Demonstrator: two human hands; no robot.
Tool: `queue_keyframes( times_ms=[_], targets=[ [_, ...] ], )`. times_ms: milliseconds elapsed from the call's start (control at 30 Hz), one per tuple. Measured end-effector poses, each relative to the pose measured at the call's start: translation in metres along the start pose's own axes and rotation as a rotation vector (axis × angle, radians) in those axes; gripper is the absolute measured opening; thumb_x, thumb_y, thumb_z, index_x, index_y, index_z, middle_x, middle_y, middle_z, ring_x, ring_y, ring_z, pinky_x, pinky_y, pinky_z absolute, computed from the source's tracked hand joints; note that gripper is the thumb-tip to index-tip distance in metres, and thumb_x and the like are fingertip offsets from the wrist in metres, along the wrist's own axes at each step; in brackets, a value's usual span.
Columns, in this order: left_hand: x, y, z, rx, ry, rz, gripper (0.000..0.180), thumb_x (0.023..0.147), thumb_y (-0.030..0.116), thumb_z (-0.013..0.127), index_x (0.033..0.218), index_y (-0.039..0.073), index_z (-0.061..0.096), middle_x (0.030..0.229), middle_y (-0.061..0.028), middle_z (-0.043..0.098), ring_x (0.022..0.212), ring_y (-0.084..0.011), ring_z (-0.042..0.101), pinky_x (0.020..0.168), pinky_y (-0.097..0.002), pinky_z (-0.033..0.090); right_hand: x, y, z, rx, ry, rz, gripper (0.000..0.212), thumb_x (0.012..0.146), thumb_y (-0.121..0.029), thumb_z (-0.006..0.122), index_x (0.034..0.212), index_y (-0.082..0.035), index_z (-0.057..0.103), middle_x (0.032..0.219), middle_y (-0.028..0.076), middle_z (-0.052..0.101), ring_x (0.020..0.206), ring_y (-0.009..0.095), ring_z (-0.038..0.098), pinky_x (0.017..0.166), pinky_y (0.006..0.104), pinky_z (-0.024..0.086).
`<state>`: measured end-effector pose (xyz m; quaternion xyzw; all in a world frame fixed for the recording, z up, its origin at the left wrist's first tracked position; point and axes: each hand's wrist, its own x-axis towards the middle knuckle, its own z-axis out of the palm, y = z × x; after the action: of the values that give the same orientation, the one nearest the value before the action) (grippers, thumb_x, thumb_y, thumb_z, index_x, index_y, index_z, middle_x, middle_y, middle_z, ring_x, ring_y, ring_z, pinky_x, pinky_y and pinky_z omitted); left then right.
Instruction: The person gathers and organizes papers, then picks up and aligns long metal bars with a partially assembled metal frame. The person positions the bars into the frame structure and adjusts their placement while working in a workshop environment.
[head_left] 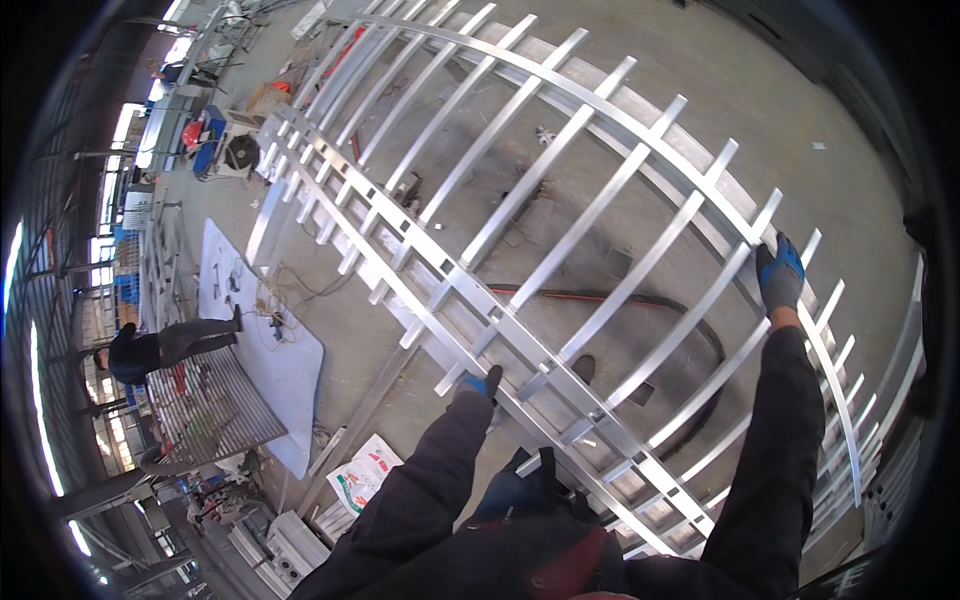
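A long silver metal frame stretches from the upper left to the lower right, with many parallel crossbars [590, 212] joined to lengthwise rails. My left hand [480, 385], in a blue and black glove, is closed around the near rail [430, 325]. Farther off and to the right, my right hand [781, 274], in a blue and grey glove, grips the far rail [690, 172] beside a crossbar's end. Its fingers lie over the metal, while the thumb is hidden. Both arms are spread across the frame's width.
At the left, another person [140, 355] stands by a slatted metal panel [215, 400] and a pale sheet [300, 410]. A printed white bag [365, 475] lies near my left arm. Under the frame runs a dark hose [700, 330]. A fan unit [240, 150] stands upper left.
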<state>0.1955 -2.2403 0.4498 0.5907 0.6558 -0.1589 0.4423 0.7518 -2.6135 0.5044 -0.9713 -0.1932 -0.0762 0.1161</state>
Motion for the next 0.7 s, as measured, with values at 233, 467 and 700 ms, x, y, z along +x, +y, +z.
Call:
queue_keyframes(
  times_ms=[233, 467, 700],
  targets=[
    [-0.009, 0.011, -0.006, 0.065, -0.032, -0.038, 0.072, 0.086, 0.060, 0.072, 0.121, -0.003, 0.066, 0.087, -0.0170, 0.075, 0.066, -0.0271, 0.072, 0.060, -0.0400, 0.057, 0.071, -0.114, 0.001, 0.091, 0.082, -0.415, 0.039, 0.093, -0.030, 0.063, 0.124, -0.006, 0.066, 0.122, 0.018, 0.068, 0.117, 0.036, 0.062, 0.106, 0.0467, 0.044],
    [-0.012, 0.012, -0.005, 0.133, -0.039, -0.076, 0.076, 0.086, 0.061, 0.070, 0.129, -0.001, 0.063, 0.111, -0.0196, 0.074, 0.098, -0.0357, 0.072, 0.087, -0.0446, 0.055, 0.184, -0.172, 0.058, -0.324, -0.535, -0.121, 0.041, 0.091, -0.016, 0.055, 0.130, -0.008, 0.063, 0.130, 0.021, 0.065, 0.120, 0.036, 0.064, 0.102, 0.0469, 0.049],
    [-0.026, 0.032, -0.015, 0.314, 0.001, -0.062, 0.073, 0.083, 0.068, 0.067, 0.112, 0.000, 0.071, 0.084, -0.0160, 0.075, 0.080, -0.0291, 0.073, 0.077, -0.0431, 0.056, 0.220, -0.142, 0.139, 0.097, -0.572, -0.041, 0.056, 0.093, -0.011, 0.046, 0.149, -0.008, 0.049, 0.139, 0.026, 0.060, 0.128, 0.041, 0.058, 0.110, 0.0444, 0.045]
  ],
)
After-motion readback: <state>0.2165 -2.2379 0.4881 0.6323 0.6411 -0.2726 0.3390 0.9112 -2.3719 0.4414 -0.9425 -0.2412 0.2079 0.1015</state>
